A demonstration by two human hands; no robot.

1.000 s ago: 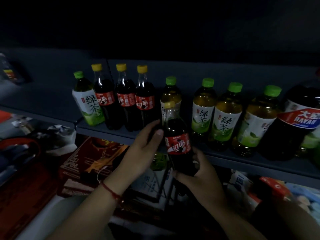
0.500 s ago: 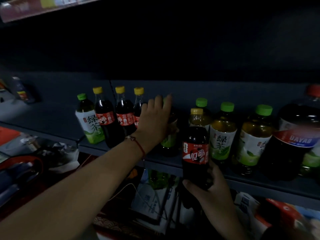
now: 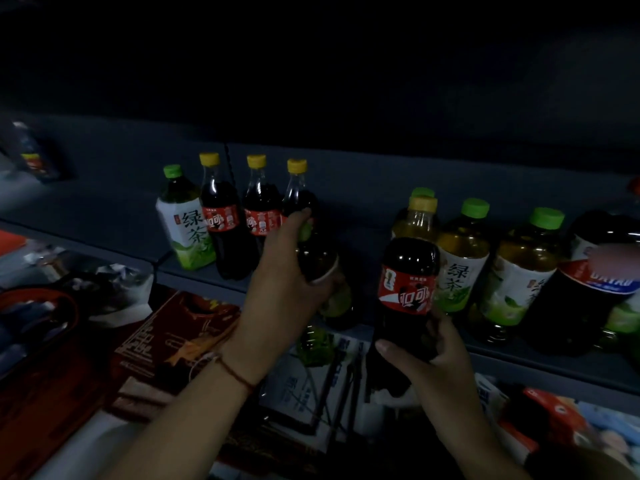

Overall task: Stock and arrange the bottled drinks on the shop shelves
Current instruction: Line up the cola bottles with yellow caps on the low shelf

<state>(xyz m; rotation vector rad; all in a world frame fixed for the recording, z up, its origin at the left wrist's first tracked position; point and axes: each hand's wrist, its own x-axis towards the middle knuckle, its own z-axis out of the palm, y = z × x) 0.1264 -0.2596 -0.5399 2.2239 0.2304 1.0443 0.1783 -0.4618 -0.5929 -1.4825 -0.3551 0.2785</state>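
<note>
left hand (image 3: 294,271) now gripping green tea bottle (image 3: 322,268), lifting it off shelf (image 3: 519,362) | right hand (image 3: 429,362) holds cola bottle (image 3: 405,292) beside shelf | gap opening for cola

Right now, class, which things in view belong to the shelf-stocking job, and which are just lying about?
Job:
cola bottle in right hand
green tea bottle in left hand
shelved colas
shelved green teas

Lying about:
red printed box
crumpled wrappers

Upright yellow-capped cola bottle (image 3: 407,289) — shelf-front
</note>
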